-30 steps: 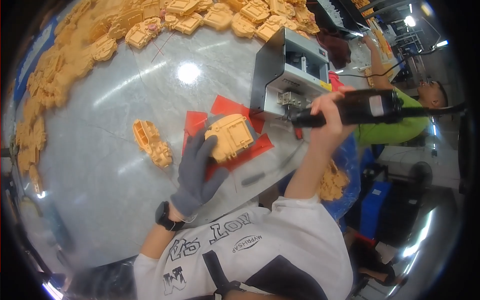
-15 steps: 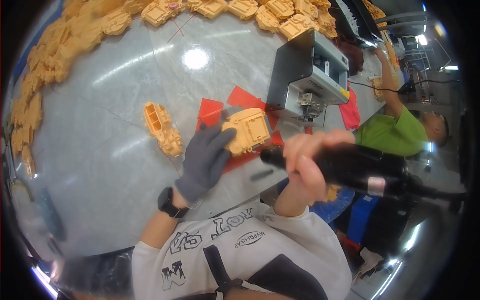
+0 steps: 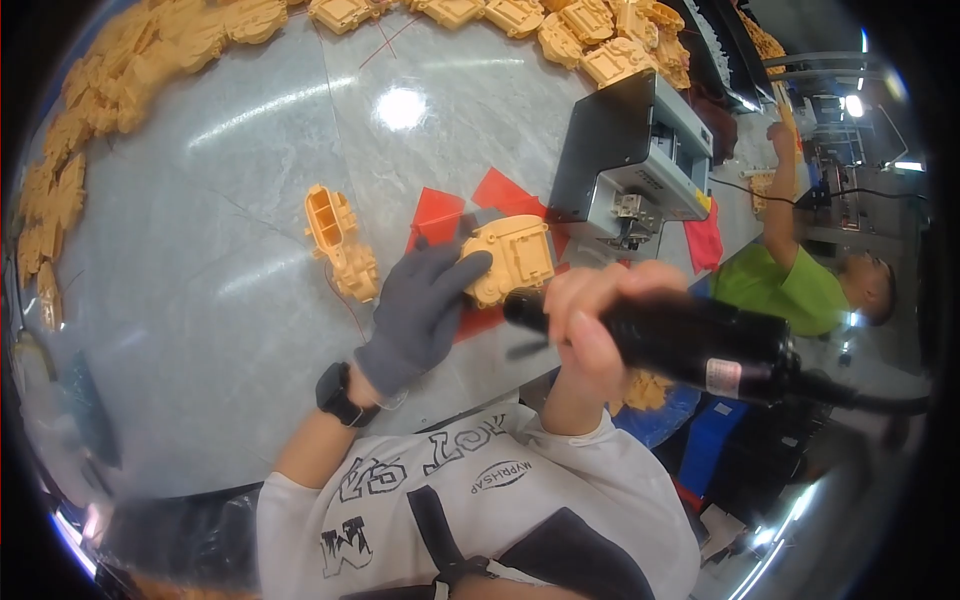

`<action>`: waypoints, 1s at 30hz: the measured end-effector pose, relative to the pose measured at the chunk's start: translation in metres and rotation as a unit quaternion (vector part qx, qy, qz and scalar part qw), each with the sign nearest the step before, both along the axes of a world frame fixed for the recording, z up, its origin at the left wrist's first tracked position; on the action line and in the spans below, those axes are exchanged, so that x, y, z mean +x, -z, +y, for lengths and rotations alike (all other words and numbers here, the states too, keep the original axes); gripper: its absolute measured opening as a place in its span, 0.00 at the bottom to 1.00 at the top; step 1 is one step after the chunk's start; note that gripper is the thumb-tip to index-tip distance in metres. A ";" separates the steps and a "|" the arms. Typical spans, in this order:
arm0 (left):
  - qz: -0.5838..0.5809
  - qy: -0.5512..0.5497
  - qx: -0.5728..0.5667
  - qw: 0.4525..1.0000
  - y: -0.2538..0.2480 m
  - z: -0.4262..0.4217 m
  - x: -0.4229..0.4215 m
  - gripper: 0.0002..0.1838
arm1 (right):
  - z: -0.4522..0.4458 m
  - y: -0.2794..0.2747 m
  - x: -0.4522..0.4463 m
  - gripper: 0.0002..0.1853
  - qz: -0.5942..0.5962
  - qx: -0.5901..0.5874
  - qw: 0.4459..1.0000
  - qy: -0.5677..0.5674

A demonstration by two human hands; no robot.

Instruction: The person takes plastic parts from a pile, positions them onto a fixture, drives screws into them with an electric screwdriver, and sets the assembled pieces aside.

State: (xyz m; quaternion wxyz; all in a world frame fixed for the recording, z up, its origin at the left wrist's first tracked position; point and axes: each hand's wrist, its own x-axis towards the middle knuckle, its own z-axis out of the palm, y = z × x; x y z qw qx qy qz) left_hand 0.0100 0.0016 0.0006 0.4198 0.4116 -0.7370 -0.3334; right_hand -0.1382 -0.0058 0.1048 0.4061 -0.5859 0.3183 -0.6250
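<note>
My left hand (image 3: 420, 310), in a dark grey glove, grips the left side of a yellow-orange plastic housing (image 3: 520, 255) resting over red pieces (image 3: 437, 212) on the table. Bare, my right hand (image 3: 600, 310) is wrapped round a black electric screwdriver (image 3: 690, 345) held nearly level, its cable running off to the right. The driver's nose is at the lower edge of the housing; whether its bit touches a screw is hidden. Left of the gloved hand lies a second yellow-orange part (image 3: 340, 240) with open compartments.
A black-and-grey boxy machine (image 3: 630, 160) stands right of the housing. Piles of yellow-orange housings (image 3: 150, 65) line the table's far and left edges. A co-worker in a green shirt (image 3: 785, 285) reaches over a surface at the right.
The screwdriver's nose has shifted left against the housing's lower edge, carried by my right hand. My left hand keeps its grip on the housing. The whole view has shifted slightly.
</note>
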 end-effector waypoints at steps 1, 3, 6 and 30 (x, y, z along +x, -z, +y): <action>0.001 -0.001 0.001 1.000 0.000 0.001 0.000 0.26 | 0.000 0.000 0.001 0.22 -0.004 0.004 1.000 0.004; 0.010 -0.005 -0.021 1.000 0.001 -0.001 0.000 0.25 | 0.000 0.001 0.004 0.22 -0.005 0.008 1.000 0.003; 0.020 -0.008 -0.021 1.000 0.000 -0.001 0.000 0.25 | 0.000 0.001 0.007 0.21 0.000 0.012 1.000 0.005; -0.015 -0.010 -0.013 1.000 -0.005 -0.002 0.002 0.25 | -0.001 0.013 0.016 0.21 0.025 0.020 0.999 -0.005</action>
